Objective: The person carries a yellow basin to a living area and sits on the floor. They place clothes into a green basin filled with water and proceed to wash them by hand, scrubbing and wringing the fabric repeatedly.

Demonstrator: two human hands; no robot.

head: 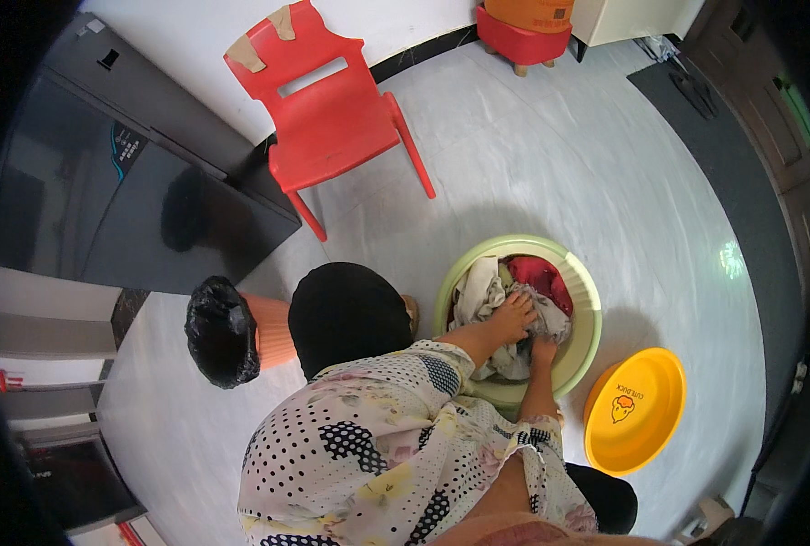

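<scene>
A round pale green plastic tub (585,334) stands on the floor before me, with wet-looking clothes in it. My left hand (514,319) lies on a light grey cloth (476,293) with its fingers somewhat spread. Close beside it, at the tub's right half, my right hand (544,349) presses into the bunched grey fabric, and its fingertips are hidden there. Dark red cloth (540,278) lies along the far side of the tub, beyond both hands. Whether either hand grips the fabric does not show clearly.
A yellow basin (650,409) with a duck print leans at the tub's right. On the left are an orange bin (272,330) lined with a black bag and a dark glossy cabinet or appliance (139,198). A red plastic chair (336,133) stands beyond; a dark mat (691,116) lies by the door.
</scene>
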